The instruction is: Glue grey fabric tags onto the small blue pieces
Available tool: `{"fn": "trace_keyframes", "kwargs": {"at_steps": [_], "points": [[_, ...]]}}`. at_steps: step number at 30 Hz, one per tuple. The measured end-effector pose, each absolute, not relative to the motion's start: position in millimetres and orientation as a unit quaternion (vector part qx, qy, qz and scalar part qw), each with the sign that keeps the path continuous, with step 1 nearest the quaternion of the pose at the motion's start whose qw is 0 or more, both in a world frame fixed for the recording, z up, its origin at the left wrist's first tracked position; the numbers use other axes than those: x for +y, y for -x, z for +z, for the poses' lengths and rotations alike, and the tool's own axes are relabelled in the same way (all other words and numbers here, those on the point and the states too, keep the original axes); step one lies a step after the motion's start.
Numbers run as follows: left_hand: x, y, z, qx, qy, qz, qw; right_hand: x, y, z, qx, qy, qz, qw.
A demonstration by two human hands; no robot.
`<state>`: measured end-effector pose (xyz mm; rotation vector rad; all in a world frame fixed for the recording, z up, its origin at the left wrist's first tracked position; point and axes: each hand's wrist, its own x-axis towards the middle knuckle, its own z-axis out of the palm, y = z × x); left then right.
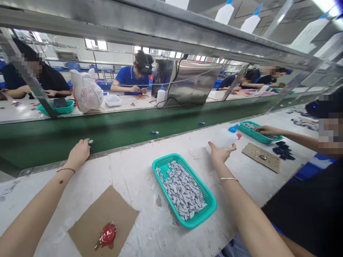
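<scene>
My left hand (79, 154) reaches over the near edge of the green conveyor belt (120, 129). Its fingers are closed on a small whitish piece (90, 141), partly hidden by the fingertips. On the right, my right hand (222, 153) grips a white plastic squeeze bottle (223, 137) with a blue nozzle cap, tilted above the table. Between my arms stands a green plastic basket (184, 222) holding a heap of small grey-white pieces (184, 191). A brown cardboard sheet (88, 228) with a glossy red blob (108, 233) on it lies near my left forearm.
Two small dark-and-white pieces (154, 132) lie on the belt. To the right, a co-worker's hand (264, 130) reaches into another green basket (273, 140), beside speckled cardboard (261, 157) and dark pieces (284, 150). A metal shelf (171, 26) with white bottles crosses overhead. Other people sit across the belt.
</scene>
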<state>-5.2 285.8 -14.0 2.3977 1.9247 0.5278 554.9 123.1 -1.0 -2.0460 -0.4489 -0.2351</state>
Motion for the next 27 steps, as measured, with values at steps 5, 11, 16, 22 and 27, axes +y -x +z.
{"fn": "trace_keyframes", "kwargs": {"at_steps": [5, 11, 16, 22, 27], "points": [[295, 24, -16, 0.62, -0.772, 0.14, -0.022, 115, -543, 14, -0.221, 0.864, -0.092, 0.443], [285, 52, -23, 0.645, -0.745, 0.169, -0.041, 68, -466, 70, -0.462, 0.819, -0.077, 0.331], [244, 63, -37, 0.579, -0.747, 0.326, -0.026, 30, -375, 103, -0.83, 0.528, -0.167, 0.06], [195, 81, -52, 0.532, -0.77, 0.352, 0.021, 22, -307, 110, -0.91, 0.336, -0.234, -0.061], [195, 90, -55, 0.536, -0.74, 0.402, 0.051, 24, -275, 123, -0.92, 0.315, -0.21, -0.097]]}}
